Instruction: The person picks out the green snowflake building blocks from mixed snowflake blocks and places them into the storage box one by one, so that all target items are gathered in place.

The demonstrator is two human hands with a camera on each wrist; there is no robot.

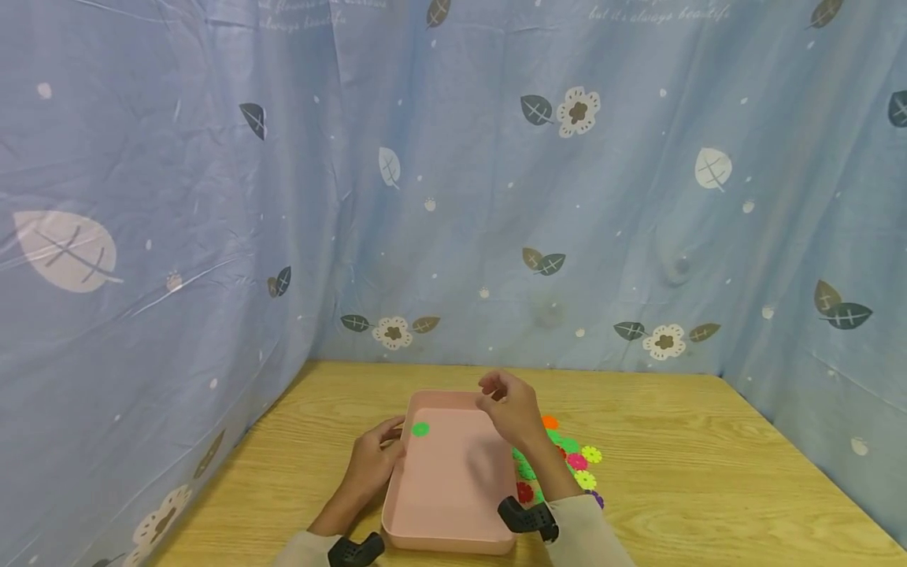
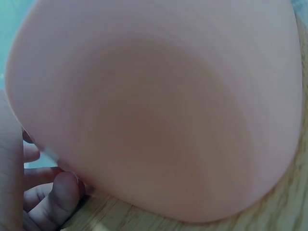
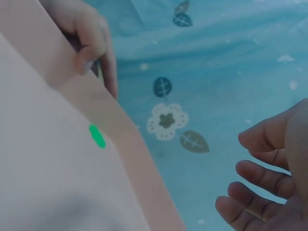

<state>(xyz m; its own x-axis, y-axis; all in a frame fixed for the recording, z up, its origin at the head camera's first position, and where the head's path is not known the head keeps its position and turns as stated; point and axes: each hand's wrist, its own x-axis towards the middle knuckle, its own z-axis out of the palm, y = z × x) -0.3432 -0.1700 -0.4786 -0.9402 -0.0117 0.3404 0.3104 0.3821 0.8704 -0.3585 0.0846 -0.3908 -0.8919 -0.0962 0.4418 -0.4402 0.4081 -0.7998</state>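
Observation:
A shallow pink tray (image 1: 453,472) lies on the wooden table. My left hand (image 1: 374,461) holds its left side, thumb tip right at the rim and fingers behind the wall, as the right wrist view shows. A single green notched disc (image 1: 420,429) lies inside near the far left corner. Over the far right corner of the tray, my right hand (image 1: 512,405) is raised with fingers loosely bent and nothing between them. The left wrist view has the tray wall (image 2: 159,120) filling most of it, with the left fingers (image 2: 65,192) along its edge.
Right of the tray, partly behind the right forearm, lies a pile of notched discs, among them yellow (image 1: 591,454), pink (image 1: 577,462), red (image 1: 524,492) and orange (image 1: 549,423) ones. A blue patterned curtain (image 1: 468,197) hangs behind and beside the table (image 1: 673,457).

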